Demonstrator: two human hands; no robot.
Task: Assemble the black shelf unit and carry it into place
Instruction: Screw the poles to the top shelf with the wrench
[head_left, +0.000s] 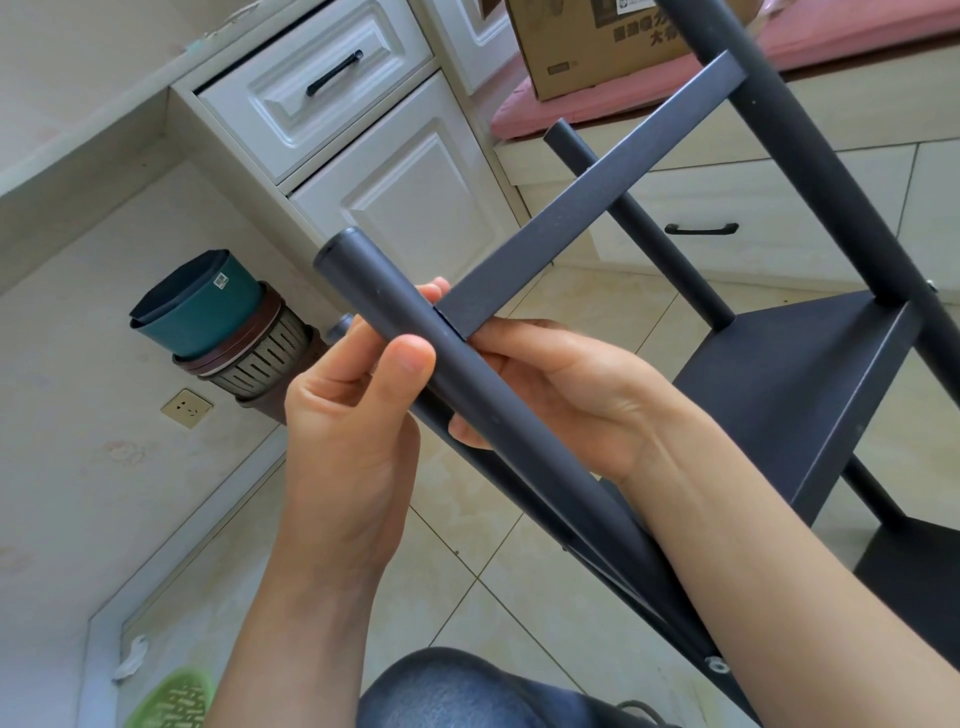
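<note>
The black shelf unit (789, 384) lies tilted in front of me, its round legs and flat shelves running from lower left to upper right. My left hand (348, 415) grips the nearest round leg (483, 415) just below its capped end, thumb on top. My right hand (561, 384) holds the same leg from the other side, fingers curled under it where the flat black crossbar (587, 202) meets the leg. A bolt head (717, 664) shows low on the frame. Two more legs (810, 156) reach toward the top right.
White cabinets with black handles (332, 73) stand behind. Stacked flower pots (218, 322) sit on the tiled floor at left. A cardboard box (587, 41) rests on a pink cushion (597, 104). My knee (467, 691) is at the bottom, a green slipper (171, 701) to its left.
</note>
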